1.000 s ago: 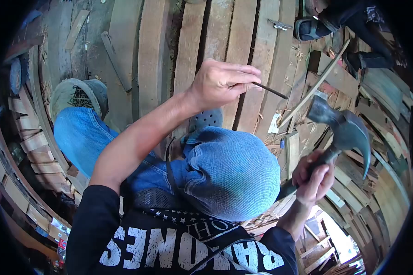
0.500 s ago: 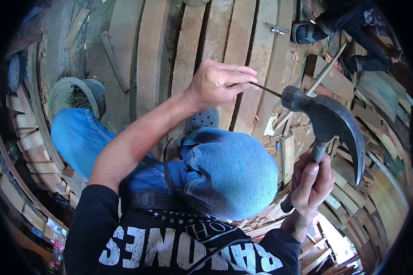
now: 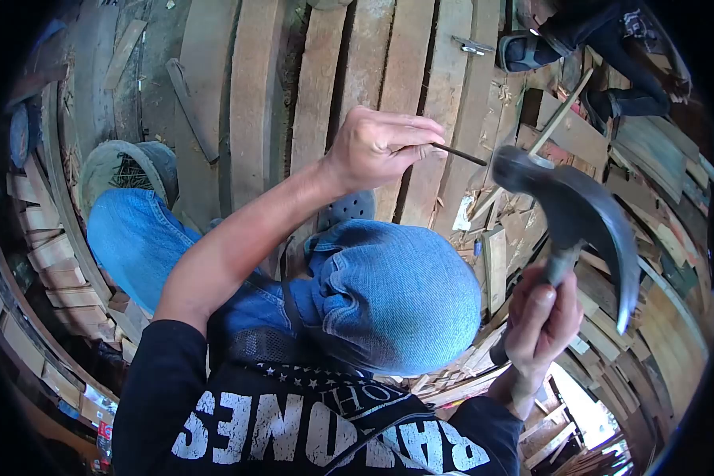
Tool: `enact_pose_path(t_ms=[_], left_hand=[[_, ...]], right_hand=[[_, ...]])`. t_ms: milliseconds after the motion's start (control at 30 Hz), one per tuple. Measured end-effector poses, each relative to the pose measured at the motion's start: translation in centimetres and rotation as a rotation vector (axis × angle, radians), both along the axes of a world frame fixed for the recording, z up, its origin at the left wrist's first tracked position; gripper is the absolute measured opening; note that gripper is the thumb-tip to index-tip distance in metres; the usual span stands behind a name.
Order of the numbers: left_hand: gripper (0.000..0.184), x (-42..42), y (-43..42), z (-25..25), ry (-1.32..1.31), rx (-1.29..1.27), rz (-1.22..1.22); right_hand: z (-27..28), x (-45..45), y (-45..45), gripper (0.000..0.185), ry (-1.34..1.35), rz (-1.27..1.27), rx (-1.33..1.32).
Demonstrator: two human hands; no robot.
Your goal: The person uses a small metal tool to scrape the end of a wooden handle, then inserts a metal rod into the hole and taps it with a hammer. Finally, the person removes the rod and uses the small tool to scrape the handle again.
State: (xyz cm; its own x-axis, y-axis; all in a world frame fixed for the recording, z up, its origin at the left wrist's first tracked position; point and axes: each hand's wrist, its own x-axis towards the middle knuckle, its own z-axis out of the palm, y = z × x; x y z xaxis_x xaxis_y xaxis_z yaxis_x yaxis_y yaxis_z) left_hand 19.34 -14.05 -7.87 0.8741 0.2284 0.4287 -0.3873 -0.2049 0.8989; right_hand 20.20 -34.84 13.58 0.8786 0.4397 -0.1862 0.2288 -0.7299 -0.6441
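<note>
My left hand (image 3: 385,147), above the wooden planks (image 3: 401,79), pinches a thin dark nail (image 3: 462,154) that points out to the right. In my right hand (image 3: 543,317) is the handle of a claw hammer (image 3: 567,198). The hammer's striking face is just to the right of the nail's free end, with a small gap between them. Its claw curves down on the right. Beneath my hands is my bent knee in blue jeans (image 3: 404,293).
A bucket of nails (image 3: 127,170) stands at the left. Stacked wood pieces (image 3: 63,278) line the left edge, and scrap boards (image 3: 666,317) lie at the right. Another person's legs (image 3: 627,79) are at the top right. A metal piece (image 3: 473,46) lies on the planks.
The hammer has swung left to the nail's end, then drawn slightly away to the right. My left hand has barely moved and still pinches the nail.
</note>
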Motion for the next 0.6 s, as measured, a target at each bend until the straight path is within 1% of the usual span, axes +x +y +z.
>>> enact_pose_path(t_ms=[33, 67, 167, 233, 300, 367, 433, 500, 567, 600], left_hand=[[0.022, 0.0, 0.1, 0.2, 0.018, 0.012, -0.002], [0.021, 0.0, 0.1, 0.3, 0.037, 0.025, -0.003], [0.018, 0.1, 0.0, -0.1, -0.002, 0.023, 0.013], [0.017, -0.1, 0.0, 0.1, 0.020, 0.029, 0.012], [0.017, -0.1, 0.0, 0.3, 0.031, 0.036, 0.011], [0.017, 0.1, 0.0, 0.4, 0.026, 0.021, 0.025], [0.017, 0.1, 0.2, 0.6, 0.032, 0.033, 0.027], [0.017, -0.3, 0.2, 0.6, 0.045, 0.046, 0.014], [0.018, -0.3, 0.0, 0.5, 0.057, 0.030, 0.014], [0.018, -0.2, -0.1, 0.5, 0.051, 0.031, 0.013]], right_hand=[[0.1, 0.2, -0.1, 0.034, 0.011, 0.035, -0.086], [0.2, 0.2, -0.2, 0.032, 0.029, 0.022, -0.046], [0.3, -0.1, 0.0, 0.036, -0.090, -0.001, 0.078], [0.8, -0.1, 0.3, 0.037, -0.043, -0.027, 0.107], [0.9, 0.4, 0.0, 0.036, -0.098, 0.126, -0.147], [0.2, 0.4, -0.2, 0.036, -0.148, 0.162, -0.122], [1.1, 0.0, 0.1, 0.037, -0.071, 0.076, -0.074], [0.8, 0.1, 0.4, 0.037, -0.075, 0.069, 0.035], [0.9, 0.5, 0.2, 0.034, -0.090, 0.126, -0.116], [0.3, 0.7, 0.0, 0.033, -0.138, 0.189, -0.128]])
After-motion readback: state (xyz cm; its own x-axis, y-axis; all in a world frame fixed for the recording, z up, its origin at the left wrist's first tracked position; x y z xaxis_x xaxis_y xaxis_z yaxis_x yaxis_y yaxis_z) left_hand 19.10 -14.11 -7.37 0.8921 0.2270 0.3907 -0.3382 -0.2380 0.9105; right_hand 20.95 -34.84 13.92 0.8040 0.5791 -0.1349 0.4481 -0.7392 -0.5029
